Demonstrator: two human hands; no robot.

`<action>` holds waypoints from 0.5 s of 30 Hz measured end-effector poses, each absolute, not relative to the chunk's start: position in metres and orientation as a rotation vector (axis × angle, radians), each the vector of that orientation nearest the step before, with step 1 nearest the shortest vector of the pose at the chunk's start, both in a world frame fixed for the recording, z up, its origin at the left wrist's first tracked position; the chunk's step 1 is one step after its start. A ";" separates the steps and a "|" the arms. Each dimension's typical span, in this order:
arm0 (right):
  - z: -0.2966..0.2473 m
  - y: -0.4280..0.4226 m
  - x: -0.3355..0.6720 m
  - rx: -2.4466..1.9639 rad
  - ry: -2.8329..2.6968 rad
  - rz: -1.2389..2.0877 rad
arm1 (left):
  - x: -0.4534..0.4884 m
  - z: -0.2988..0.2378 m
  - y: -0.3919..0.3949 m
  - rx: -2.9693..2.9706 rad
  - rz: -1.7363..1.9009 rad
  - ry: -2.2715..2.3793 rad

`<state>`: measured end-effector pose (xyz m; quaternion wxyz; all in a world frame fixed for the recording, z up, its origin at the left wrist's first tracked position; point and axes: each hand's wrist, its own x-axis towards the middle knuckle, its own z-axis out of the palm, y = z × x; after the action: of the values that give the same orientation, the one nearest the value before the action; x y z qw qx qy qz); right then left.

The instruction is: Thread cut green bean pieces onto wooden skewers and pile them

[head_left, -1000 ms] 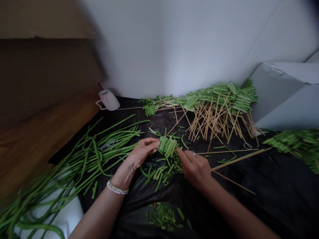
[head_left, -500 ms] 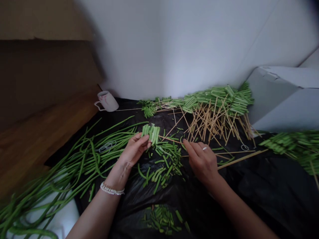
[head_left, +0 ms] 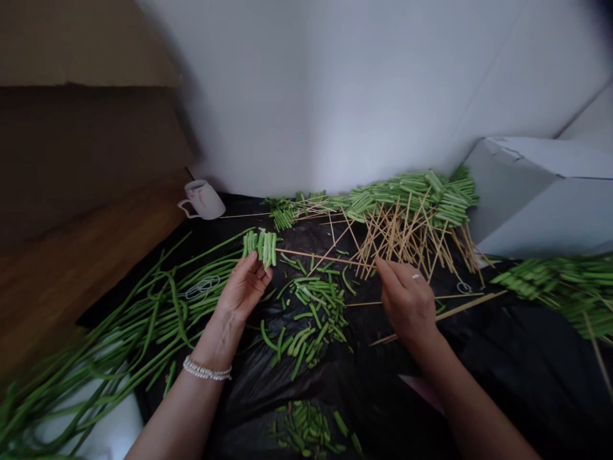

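My left hand (head_left: 244,287) is closed on a row of short green bean pieces (head_left: 260,245) threaded on a thin bamboo skewer (head_left: 320,257). The skewer runs rightward to my right hand (head_left: 407,300), whose fingertips pinch its far end. Both hands hover above a black plastic sheet (head_left: 502,364). Loose cut bean pieces (head_left: 311,313) lie between the hands.
Long uncut green beans (head_left: 143,319) spread at the left. A heap of finished bean skewers (head_left: 412,204) lies at the back, more skewers (head_left: 560,287) at the right. A white mug (head_left: 204,199) stands by the wall. A grey box (head_left: 541,191) sits at right. Bean trimmings (head_left: 311,428) lie near me.
My left hand has lifted the threaded bean pieces up and to the left. My right hand slid right along the skewer to its end.
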<state>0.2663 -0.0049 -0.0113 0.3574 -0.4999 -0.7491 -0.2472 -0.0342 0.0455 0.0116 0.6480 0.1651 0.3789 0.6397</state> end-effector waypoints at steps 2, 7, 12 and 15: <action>-0.014 -0.003 0.268 -1.291 -1.915 -0.598 | -0.034 0.011 0.044 0.418 1.448 0.823; -0.014 0.000 0.266 -1.344 -1.702 -0.370 | -0.033 0.009 0.038 0.540 1.336 0.730; -0.004 0.004 0.271 -1.427 -1.268 0.221 | -0.031 0.009 0.037 0.501 1.285 0.725; 0.000 0.007 0.278 -1.391 -1.043 0.595 | -0.031 0.012 0.038 0.462 1.272 0.726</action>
<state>0.2777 0.0069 0.0005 0.6067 -0.6017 -0.4512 0.2574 -0.0306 0.0381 0.0117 0.7192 0.2088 0.3286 0.5754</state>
